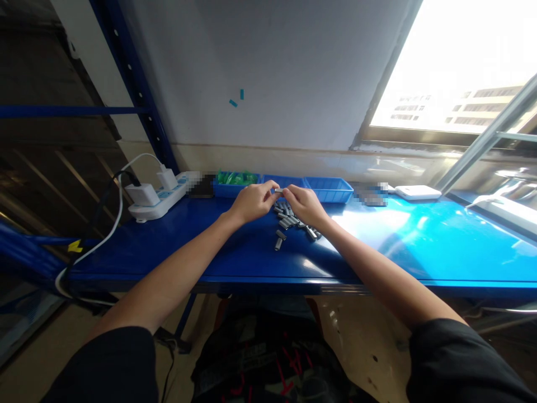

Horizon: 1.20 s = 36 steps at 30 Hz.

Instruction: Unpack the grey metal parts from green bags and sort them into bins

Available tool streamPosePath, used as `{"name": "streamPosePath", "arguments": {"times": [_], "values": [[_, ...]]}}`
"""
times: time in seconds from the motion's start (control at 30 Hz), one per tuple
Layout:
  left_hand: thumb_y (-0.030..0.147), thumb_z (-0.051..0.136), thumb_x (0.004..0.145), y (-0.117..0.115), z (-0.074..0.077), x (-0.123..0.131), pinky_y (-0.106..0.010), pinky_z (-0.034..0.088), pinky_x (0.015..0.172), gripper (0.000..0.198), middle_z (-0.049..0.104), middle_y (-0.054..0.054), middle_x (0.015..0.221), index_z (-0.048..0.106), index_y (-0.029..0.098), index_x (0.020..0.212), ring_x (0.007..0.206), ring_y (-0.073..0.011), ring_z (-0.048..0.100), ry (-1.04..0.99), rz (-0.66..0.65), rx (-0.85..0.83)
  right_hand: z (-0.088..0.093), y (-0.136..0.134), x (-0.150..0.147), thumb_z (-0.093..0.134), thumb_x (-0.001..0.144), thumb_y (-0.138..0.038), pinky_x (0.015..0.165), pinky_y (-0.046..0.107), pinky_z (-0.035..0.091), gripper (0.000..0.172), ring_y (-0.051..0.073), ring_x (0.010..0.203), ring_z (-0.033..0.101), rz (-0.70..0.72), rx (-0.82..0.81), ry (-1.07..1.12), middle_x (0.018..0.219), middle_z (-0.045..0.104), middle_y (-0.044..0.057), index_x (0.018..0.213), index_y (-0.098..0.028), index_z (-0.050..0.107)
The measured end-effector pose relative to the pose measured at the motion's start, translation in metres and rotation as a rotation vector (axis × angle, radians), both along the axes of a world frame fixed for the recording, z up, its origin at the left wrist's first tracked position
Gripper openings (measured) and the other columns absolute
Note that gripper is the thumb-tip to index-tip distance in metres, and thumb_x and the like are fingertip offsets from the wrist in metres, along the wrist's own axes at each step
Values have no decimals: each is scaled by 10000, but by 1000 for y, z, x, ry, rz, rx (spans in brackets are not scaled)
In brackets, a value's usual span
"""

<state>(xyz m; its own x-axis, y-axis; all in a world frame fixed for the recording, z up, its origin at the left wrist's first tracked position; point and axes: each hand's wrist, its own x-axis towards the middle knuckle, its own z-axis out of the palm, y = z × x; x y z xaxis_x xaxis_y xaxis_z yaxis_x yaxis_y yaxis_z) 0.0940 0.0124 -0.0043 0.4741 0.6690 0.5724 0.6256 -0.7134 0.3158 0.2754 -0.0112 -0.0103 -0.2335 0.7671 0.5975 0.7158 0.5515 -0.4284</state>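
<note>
Between my two hands is a small grey metal piece, pinched at one end by the fingers of my left hand and at the other by those of my right hand. Both hands are closed and raised a little above the table. Below them lies a loose pile of short metal pieces, of much the same look. Two of these pieces lie a little nearer to me. My right hand and forearm hide part of the pile.
Blue plastic bins stand behind my hands: one holds green items, and another bin is at the right. A white power strip with plugs lies left on the blue table. A flat white device lies at the right.
</note>
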Motion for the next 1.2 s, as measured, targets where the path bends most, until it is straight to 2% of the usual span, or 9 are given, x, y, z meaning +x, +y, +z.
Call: {"name": "streamPosePath", "arguments": {"times": [0.07,0.13,0.2,0.37,0.47,0.57,0.8,0.93,1.2], "values": [[450,390,940,0,1,-1,-247,400,599,352,661,-33,720,635,201,980,680,-174,609,10,21,-11,-1,1,0,432,911,-413,588,239,320,260,135,577,465,-21,4,-13,607,528,-23,885,-212,594],[448,354,952,0,2,-1,-250,406,611,380,667,-39,726,640,198,933,694,-180,615,17,25,-26,-3,2,0,482,885,-392,604,241,342,290,150,598,506,-22,9,-17,628,556,-25,1093,-213,577],[456,345,953,1,1,-1,-249,410,619,395,677,-41,741,641,200,900,706,-182,621,22,21,-45,-4,4,1,488,880,-367,618,242,357,322,155,618,526,-3,24,-25,649,571,-20,1153,-212,561],[474,333,949,8,-5,-2,-249,411,621,424,691,-40,755,655,208,875,714,-182,629,51,26,-86,-6,7,3,500,882,-371,607,240,342,251,143,622,526,-4,58,-64,654,579,-11,1016,-203,630],[507,367,923,15,-10,-6,-259,403,607,419,687,-40,729,666,219,874,697,-193,628,93,127,-121,-5,11,7,514,882,-431,603,248,327,269,146,631,526,-99,56,-71,667,597,0,913,-206,658],[533,449,867,23,-15,-11,-277,417,619,370,707,-49,796,677,242,898,725,-217,642,172,265,-199,-4,19,19,501,888,-471,595,257,317,318,149,614,516,-226,34,-49,647,595,4,835,-204,666],[635,521,772,29,-25,-14,-395,487,747,482,711,-125,998,654,250,1030,919,-342,658,345,441,-275,-9,37,45,520,866,-478,584,270,319,315,182,662,554,-437,-47,-55,718,651,33,864,-212,687],[556,518,801,30,-24,-16,-422,495,755,415,703,-151,1013,671,228,1004,923,-358,660,352,445,-283,-12,40,48,529,854,-491,591,278,347,322,209,724,592,-486,-91,-67,785,678,54,910,-222,697],[509,512,818,30,-26,-12,-347,501,715,349,727,-114,982,708,245,936,867,-294,673,339,389,-309,-13,40,47,538,846,-494,621,288,383,324,228,786,614,-485,-132,-89,835,698,63,954,-235,699]]}}
